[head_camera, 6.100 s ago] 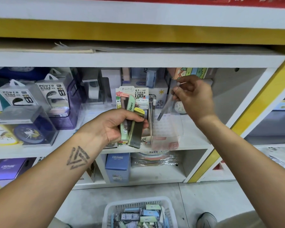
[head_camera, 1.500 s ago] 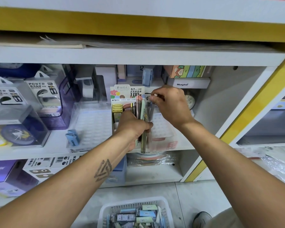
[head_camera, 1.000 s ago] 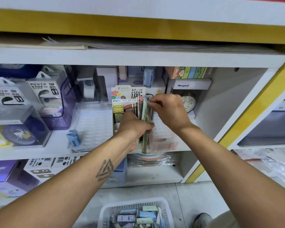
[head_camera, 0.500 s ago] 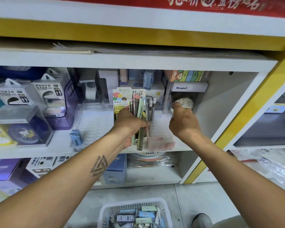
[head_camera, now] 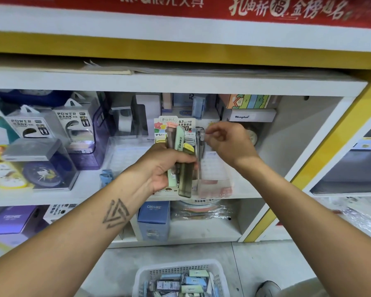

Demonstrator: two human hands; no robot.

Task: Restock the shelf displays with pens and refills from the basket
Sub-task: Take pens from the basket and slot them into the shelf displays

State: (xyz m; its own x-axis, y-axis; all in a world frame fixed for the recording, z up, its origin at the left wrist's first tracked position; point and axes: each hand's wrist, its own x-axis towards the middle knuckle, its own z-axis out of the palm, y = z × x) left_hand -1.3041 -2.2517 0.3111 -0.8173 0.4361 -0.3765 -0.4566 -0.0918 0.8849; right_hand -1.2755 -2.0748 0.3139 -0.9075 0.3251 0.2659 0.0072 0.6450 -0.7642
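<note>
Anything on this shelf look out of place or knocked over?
One small blue item lies loose on the shelf beside the clear tray, apart from any display. Too blurred to identify.

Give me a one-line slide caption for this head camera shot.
Left hand clutches lead refill cases while right hand pinches one at the shelf display.

Power bank boxes (head_camera: 73, 127), boxed clock (head_camera: 42, 170)

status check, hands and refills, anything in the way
Left hand gripping refill cases. Right hand pinching a pen at the display. Basket below, nothing blocking.
</note>
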